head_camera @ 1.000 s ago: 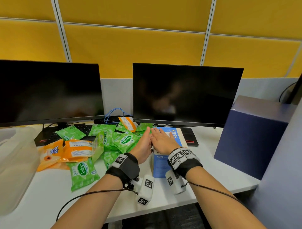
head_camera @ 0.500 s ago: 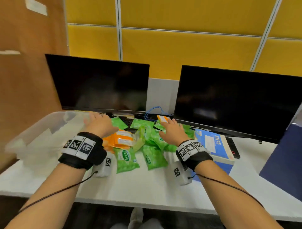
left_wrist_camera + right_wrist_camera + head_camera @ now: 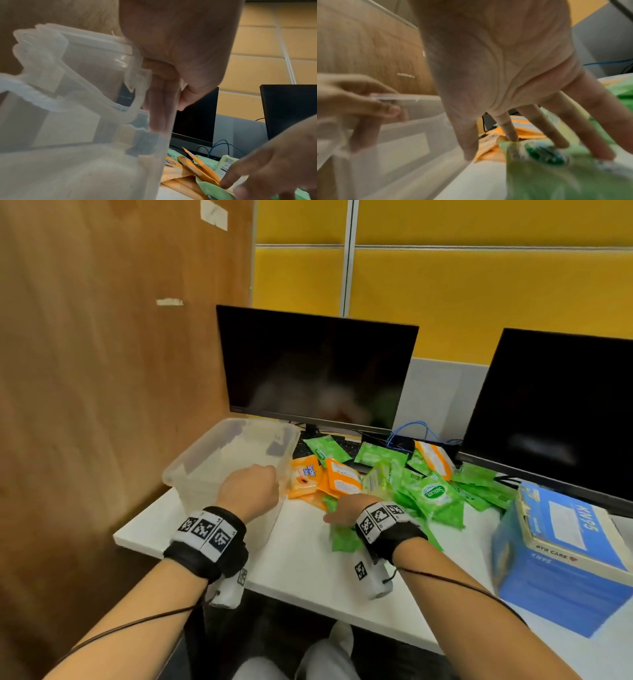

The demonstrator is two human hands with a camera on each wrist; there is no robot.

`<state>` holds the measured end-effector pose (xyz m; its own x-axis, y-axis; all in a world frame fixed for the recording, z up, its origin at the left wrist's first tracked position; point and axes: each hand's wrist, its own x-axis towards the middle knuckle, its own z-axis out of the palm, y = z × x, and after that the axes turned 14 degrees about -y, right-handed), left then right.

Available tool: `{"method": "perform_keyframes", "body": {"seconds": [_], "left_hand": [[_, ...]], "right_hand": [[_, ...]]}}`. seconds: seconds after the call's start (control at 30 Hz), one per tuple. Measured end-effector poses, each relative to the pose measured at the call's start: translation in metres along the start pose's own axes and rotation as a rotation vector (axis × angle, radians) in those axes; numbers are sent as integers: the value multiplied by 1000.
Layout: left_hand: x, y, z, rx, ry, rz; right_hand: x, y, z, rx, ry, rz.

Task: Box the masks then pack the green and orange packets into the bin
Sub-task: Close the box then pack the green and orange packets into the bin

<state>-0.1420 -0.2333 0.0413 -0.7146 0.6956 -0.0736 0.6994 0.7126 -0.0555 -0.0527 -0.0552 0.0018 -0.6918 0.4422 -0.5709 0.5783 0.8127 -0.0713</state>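
Observation:
A clear plastic bin (image 3: 205, 460) stands at the left end of the desk. My left hand (image 3: 251, 486) grips its right rim, with the fingers inside the wall (image 3: 159, 105) and the thumb outside. Orange packets (image 3: 329, 479) lie next to the bin, and a heap of green packets (image 3: 435, 496) lies further right. My right hand (image 3: 342, 508) lies with fingers (image 3: 542, 127) spread and straight on a green packet (image 3: 556, 173) at the front of the heap. The blue KN95 mask box (image 3: 561, 553) stands at the right with its lid down.
Two dark monitors (image 3: 315, 371) stand behind the packets, with a keyboard and blue cable (image 3: 411, 433) under them. A wooden panel (image 3: 102, 371) walls off the left side. The white desk (image 3: 308, 563) ends just in front of my wrists.
The head view has swung left. My left hand has gone to the bin and taken hold of its rim. My right hand has come forward onto a green packet at the front of the heap.

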Motion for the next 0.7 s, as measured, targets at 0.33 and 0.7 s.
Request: {"method": "perform_keyframes", "body": {"seconds": [0.33, 0.7], "left_hand": [[6, -14, 6, -4, 51, 301], [31, -35, -5, -712, 45, 378]], "right_hand": [[19, 9, 19, 136, -25, 128], [-97, 34, -92, 620, 31, -44]]}}
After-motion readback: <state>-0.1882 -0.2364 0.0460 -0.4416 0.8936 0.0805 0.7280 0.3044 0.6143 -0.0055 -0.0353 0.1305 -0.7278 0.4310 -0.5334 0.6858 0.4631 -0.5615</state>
